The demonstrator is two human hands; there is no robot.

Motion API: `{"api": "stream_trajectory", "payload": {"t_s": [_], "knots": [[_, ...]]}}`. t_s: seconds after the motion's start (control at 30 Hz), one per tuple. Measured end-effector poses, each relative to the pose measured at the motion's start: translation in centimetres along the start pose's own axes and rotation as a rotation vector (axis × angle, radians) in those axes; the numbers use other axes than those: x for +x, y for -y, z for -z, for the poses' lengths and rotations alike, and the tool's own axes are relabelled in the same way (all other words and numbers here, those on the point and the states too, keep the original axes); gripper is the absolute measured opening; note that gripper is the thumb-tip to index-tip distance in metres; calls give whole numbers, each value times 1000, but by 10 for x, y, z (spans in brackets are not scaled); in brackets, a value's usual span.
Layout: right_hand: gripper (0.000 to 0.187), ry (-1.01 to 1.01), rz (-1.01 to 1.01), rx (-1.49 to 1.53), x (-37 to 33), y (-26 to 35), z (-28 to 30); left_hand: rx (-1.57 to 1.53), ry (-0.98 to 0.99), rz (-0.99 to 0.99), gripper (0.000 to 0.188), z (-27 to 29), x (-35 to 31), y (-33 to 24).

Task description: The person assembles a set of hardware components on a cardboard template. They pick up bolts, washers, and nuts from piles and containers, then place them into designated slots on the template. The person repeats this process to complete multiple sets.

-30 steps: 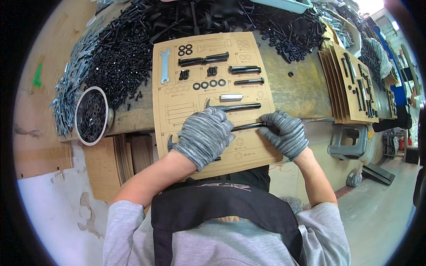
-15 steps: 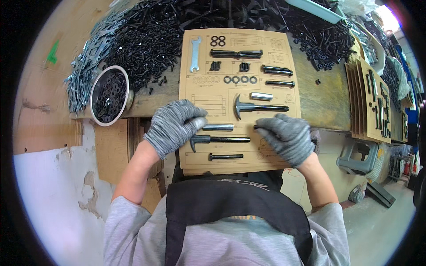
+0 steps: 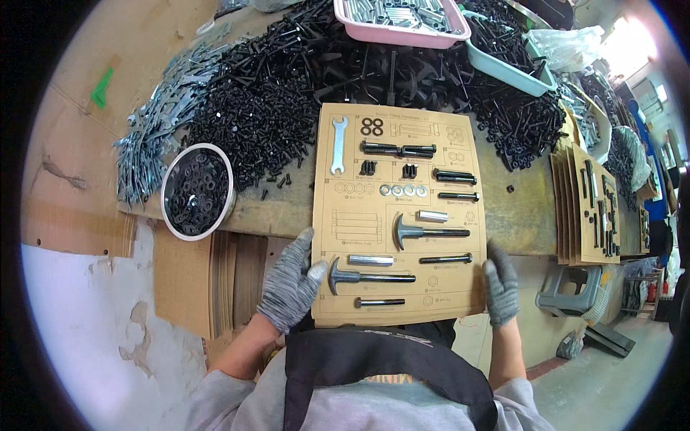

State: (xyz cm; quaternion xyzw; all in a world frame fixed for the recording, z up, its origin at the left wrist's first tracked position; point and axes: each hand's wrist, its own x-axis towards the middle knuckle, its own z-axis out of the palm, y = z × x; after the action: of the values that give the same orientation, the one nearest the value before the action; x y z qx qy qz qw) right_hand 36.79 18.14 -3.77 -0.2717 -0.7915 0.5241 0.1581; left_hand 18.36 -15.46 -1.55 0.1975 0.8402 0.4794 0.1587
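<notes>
Since the earlier frame, the left hand (image 3: 291, 280) and the right hand (image 3: 501, 287) have gone from over the board (image 3: 463, 298) to its side edges, and a bolt (image 3: 445, 259), where the right hand was, lies now in full view. At far left, wrenches (image 3: 147, 158) are heaped on the surface (image 3: 269, 215); then comes a bowl (image 3: 230, 205) with black washers (image 3: 198, 194). Next is the left hand: its thumb is spread from the fingers and laps on the board's left edge — if it pinches, I cannot tell. The board reaches from the surface beyond its front edge, and carries one wrench (image 3: 338, 146), two hooks (image 3: 348, 276), two silver tubes (image 3: 370, 260). Just at its right edge is the right hand, thumb upward — its grip also I cannot tell. Further right are stacked boards (image 3: 568, 223).
</notes>
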Motion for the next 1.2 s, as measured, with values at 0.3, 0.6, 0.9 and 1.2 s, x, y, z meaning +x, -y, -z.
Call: {"api": "stream_trajectory", "payload": {"t_s": [0.3,0.6,0.9,1.2], "knots": [[54,-8,-48,-23,-38,17,-22,-33,78,94,54,11,7,4],[54,-48,-58,-67,-59,31,-27,5,122,14,53,24,20,12],[39,-249,209,-572,145,-1,89,78,76,-248,37,3,116,-101],[45,-201,268,-954,258,-25,61,415,411,-561,35,-135,192,-185]]}}
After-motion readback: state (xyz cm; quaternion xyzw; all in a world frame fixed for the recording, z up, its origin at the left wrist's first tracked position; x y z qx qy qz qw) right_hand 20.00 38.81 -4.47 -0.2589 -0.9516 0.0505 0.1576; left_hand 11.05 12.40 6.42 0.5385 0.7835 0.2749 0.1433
